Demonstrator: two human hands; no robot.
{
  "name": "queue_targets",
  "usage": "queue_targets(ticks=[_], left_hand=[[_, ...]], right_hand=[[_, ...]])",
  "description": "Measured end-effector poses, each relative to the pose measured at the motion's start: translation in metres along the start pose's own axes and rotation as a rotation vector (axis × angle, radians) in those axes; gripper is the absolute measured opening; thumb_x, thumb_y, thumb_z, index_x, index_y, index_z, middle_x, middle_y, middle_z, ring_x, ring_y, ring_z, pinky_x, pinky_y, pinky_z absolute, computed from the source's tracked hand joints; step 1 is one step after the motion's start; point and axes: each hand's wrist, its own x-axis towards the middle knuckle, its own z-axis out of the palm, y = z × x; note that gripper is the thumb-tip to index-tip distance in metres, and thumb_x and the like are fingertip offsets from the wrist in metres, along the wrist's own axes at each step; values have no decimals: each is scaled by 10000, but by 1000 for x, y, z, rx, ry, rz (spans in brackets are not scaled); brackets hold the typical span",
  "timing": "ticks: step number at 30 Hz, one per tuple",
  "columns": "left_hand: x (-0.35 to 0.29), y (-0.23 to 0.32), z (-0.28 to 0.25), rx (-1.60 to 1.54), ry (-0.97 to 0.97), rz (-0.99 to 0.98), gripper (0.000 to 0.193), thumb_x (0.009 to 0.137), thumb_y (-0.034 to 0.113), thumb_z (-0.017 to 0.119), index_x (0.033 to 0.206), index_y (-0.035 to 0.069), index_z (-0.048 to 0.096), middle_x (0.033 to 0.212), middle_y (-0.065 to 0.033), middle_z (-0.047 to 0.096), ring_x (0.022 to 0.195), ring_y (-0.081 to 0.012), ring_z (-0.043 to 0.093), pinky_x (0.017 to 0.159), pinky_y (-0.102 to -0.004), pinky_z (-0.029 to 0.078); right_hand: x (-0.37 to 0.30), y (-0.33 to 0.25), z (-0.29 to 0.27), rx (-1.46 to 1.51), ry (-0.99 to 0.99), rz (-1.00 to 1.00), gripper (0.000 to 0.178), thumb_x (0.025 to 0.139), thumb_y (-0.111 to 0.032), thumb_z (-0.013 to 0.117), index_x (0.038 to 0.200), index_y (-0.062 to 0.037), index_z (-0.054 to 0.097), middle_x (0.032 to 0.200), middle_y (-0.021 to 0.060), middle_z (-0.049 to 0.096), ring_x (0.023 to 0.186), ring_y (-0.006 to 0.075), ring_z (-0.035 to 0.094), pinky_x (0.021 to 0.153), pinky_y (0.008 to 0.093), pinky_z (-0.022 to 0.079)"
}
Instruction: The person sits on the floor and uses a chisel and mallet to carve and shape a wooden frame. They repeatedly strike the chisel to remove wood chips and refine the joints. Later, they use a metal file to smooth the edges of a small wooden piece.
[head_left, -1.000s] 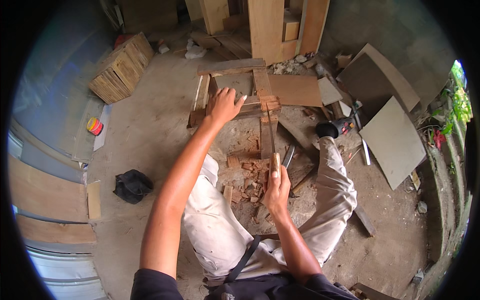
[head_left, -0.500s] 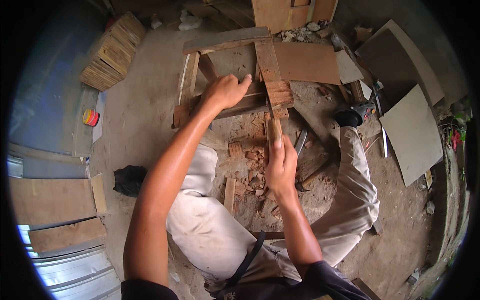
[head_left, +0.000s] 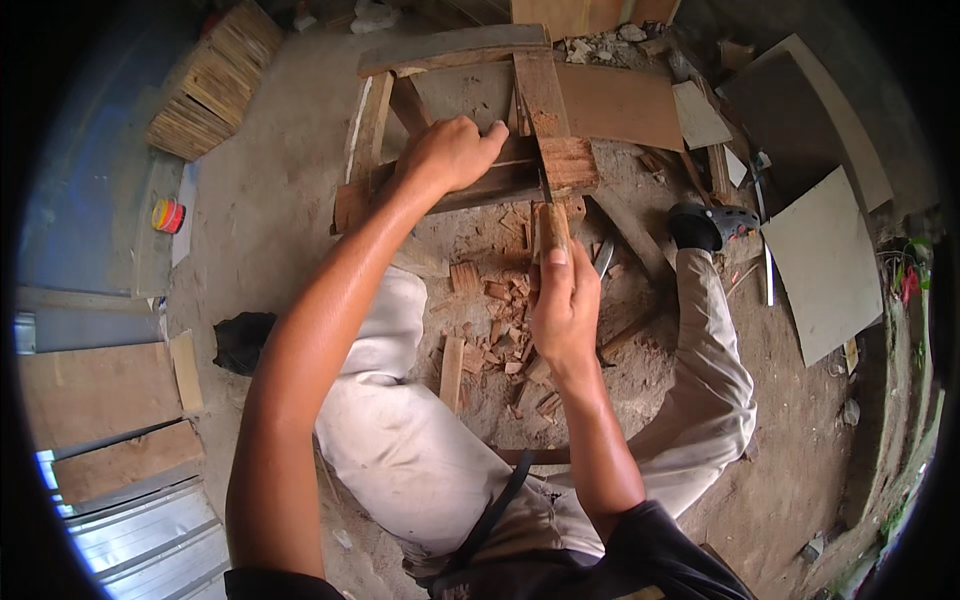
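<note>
A rough wooden frame (head_left: pixel 533 85) of thick, joined timbers stands in front of me. My left hand (head_left: pixel 455 157) is closed over its dark near rail (head_left: pixel 487 190), thumb sticking out to the right; the other fingertips are hidden. Below the frame's near right corner (head_left: pixel 567 163), my right hand (head_left: pixel 566 305) wraps round the wooden handle (head_left: pixel 552 228) of a tool. A thin dark strip runs from the handle up beside the corner timber, and its working end is hidden there.
Wood chips (head_left: pixel 505 300) and offcuts litter the ground between my legs. A metal blade (head_left: pixel 604 255) lies just right of my right hand. Flat boards (head_left: pixel 825 265) lean at the right; stacked wooden slats (head_left: pixel 215 80) stand far left, near a red-and-yellow round container (head_left: pixel 168 215).
The whole view has shifted slightly, with the frame higher in the picture. My right hand and the handle have moved a little closer to the frame's corner. My left hand keeps its hold.
</note>
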Motion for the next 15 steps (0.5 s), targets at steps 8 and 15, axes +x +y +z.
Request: queue_targets(ticks=[8,15], left_hand=[[-2,1,1,-16,-5,-33,749,1013,519,411,626,-97,589,653,-269,630,688,-417,684,739,-524,532],[-8,4,-4,-4,-40,-44,698,1005,516,425,722,-65,688,793,-264,715,784,-416,726,786,-526,558]], right_hand=[[-89,-5,-18,-18,-10,-21,733,1024,-646,389,1216,42,553,746,8,503,541,42,439,460,219,341],[-19,-4,0,-47,0,23,476,1078,-473,426,1064,-17,562,713,-8,489,598,59,446,499,216,358]])
